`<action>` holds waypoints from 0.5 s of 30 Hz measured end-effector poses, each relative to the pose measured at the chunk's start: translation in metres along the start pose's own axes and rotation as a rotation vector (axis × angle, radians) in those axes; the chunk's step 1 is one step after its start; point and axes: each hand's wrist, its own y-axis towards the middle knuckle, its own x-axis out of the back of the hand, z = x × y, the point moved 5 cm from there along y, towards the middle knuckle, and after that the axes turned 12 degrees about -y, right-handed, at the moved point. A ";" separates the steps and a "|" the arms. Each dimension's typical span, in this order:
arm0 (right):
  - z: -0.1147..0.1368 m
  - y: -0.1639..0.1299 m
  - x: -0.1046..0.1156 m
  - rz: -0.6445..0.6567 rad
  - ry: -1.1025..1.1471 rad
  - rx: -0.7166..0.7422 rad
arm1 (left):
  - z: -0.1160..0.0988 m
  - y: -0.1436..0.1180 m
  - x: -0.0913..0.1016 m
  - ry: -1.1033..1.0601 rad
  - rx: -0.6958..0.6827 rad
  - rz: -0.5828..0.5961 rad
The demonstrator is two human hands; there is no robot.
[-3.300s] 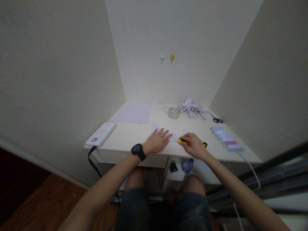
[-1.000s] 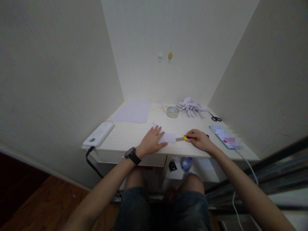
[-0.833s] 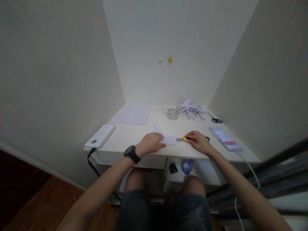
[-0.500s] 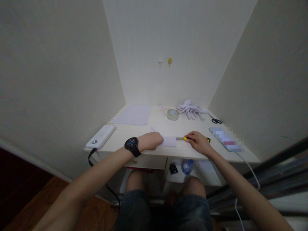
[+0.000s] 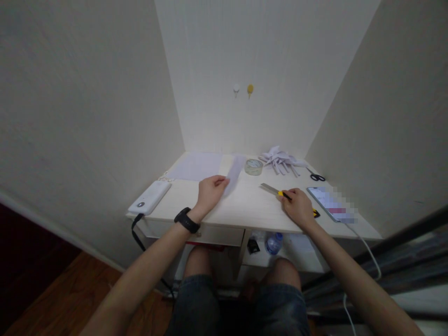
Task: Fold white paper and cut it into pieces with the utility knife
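My left hand (image 5: 212,193), with a black watch on its wrist, pinches a sheet of white paper (image 5: 234,176) by its left edge. The paper is tilted up and slightly blurred. My right hand (image 5: 298,207) is closed around a yellow and black utility knife (image 5: 285,195). Its long blade is out and points left, apart from the paper. Beyond the right hand lies a roll of clear tape (image 5: 253,166). Folded white paper pinwheels (image 5: 280,160) are heaped beside the tape.
A flat white sheet (image 5: 198,165) lies at the back left of the white desk (image 5: 252,214). At the left edge is a white power bank (image 5: 150,198). Black scissors (image 5: 317,177) and a phone (image 5: 327,203) lie on the right. A water bottle (image 5: 274,243) is on the shelf below.
My left hand has lifted the paper off the desk and turned it up. The knife in my right hand has moved away from the paper, its blade now angled up and left.
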 end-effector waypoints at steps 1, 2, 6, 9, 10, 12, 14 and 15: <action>0.001 0.000 0.000 0.001 0.002 -0.009 | 0.006 0.000 0.002 -0.195 0.114 -0.083; 0.004 0.001 0.000 0.019 0.014 -0.005 | 0.012 -0.001 0.000 -0.374 0.224 -0.127; 0.022 0.006 -0.005 0.140 0.087 0.055 | 0.028 -0.013 -0.022 -0.803 0.486 -0.162; 0.039 0.010 -0.005 0.141 0.127 0.084 | 0.036 -0.025 -0.035 -0.897 0.559 -0.174; 0.044 0.012 -0.005 0.135 0.139 0.094 | 0.037 -0.028 -0.039 -0.919 0.589 -0.140; 0.052 0.015 -0.004 0.132 0.156 0.109 | 0.040 -0.036 -0.046 -0.942 0.679 -0.021; 0.056 0.017 -0.005 0.146 0.159 0.125 | 0.041 -0.044 -0.050 -0.912 0.799 0.152; 0.057 0.018 -0.006 0.154 0.154 0.137 | 0.040 -0.047 -0.050 -0.859 0.849 0.251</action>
